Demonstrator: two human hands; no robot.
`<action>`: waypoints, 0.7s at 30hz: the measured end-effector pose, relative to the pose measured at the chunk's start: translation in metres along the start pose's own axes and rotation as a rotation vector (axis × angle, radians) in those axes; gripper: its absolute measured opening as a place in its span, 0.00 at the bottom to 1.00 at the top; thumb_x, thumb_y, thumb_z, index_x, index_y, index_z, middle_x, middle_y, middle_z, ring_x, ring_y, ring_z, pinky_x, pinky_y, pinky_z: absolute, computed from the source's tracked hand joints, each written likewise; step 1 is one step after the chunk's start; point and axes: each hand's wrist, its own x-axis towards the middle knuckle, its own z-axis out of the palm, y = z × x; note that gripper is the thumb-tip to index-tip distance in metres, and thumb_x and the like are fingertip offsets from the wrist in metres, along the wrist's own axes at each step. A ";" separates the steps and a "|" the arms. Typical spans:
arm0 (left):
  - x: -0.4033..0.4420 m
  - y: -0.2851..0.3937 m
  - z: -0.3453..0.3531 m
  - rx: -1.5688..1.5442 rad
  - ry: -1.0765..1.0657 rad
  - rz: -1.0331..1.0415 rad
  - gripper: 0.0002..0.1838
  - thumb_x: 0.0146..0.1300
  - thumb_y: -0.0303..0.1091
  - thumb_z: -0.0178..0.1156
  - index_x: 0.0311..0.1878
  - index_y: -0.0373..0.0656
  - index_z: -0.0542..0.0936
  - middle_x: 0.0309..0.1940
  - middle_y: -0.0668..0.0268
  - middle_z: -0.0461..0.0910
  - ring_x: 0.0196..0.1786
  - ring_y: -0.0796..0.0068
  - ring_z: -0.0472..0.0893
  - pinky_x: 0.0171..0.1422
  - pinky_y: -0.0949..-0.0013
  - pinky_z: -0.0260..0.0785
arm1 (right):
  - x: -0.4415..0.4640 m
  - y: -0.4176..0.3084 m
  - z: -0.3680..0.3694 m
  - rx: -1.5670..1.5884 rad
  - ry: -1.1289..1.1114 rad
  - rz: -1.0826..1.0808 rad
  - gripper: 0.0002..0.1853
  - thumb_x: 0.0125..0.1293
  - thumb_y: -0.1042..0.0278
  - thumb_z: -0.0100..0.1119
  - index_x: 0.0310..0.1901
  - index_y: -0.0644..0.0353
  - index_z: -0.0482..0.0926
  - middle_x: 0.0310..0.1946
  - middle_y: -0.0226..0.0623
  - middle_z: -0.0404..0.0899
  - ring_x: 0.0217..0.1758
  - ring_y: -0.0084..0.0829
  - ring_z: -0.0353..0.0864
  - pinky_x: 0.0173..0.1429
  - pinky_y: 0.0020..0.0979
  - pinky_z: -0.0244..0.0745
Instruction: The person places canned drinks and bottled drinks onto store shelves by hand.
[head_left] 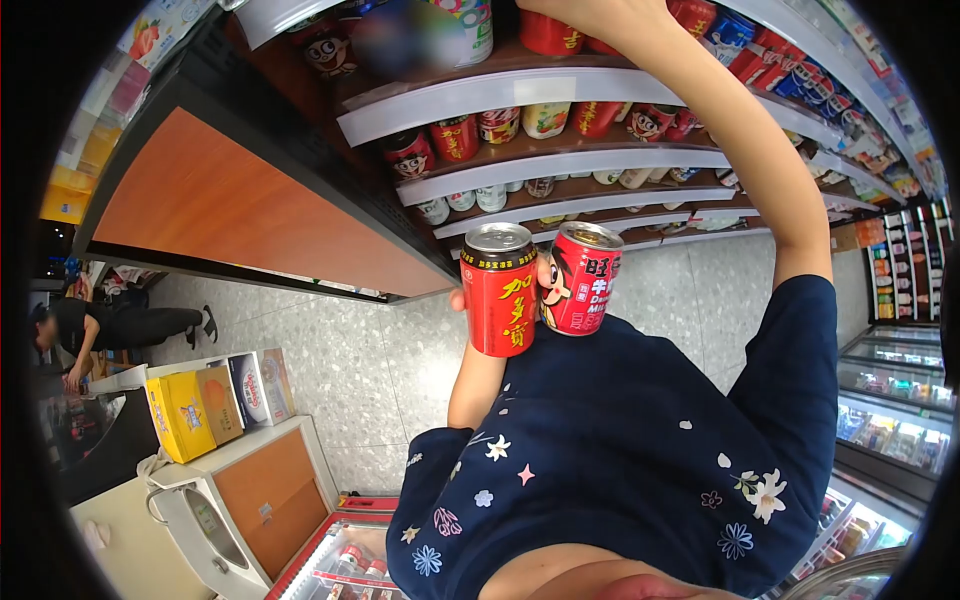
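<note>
My left hand (457, 299) is closed around two cans held upright side by side, and they hide most of it. One is a red herbal tea can (502, 305) with yellow characters and a black band. The other is a red milk can (580, 280) with a cartoon face, tilted a little to the right. Stretched forward, my right hand (595, 10) is at the upper shelf, above a red can (550, 36). The top edge of the view cuts off its fingers, so their grip is hidden.
Curved shelves (560, 90) with rows of cans stand in front. A wood-panelled divider (240, 190) rises at the left. Boxes (195, 412) sit on a counter at lower left, near another person (100, 325). Glass-fronted coolers (890, 400) line the right side.
</note>
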 end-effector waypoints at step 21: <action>0.055 -0.002 0.067 0.145 0.034 0.160 0.54 0.33 0.65 0.78 0.54 0.28 0.69 0.46 0.48 0.73 0.53 0.55 0.77 0.52 0.57 0.79 | -0.216 -0.025 -0.018 1.581 -0.485 0.380 0.34 0.65 0.51 0.64 0.65 0.66 0.67 0.58 0.46 0.76 0.64 0.31 0.72 0.66 0.36 0.68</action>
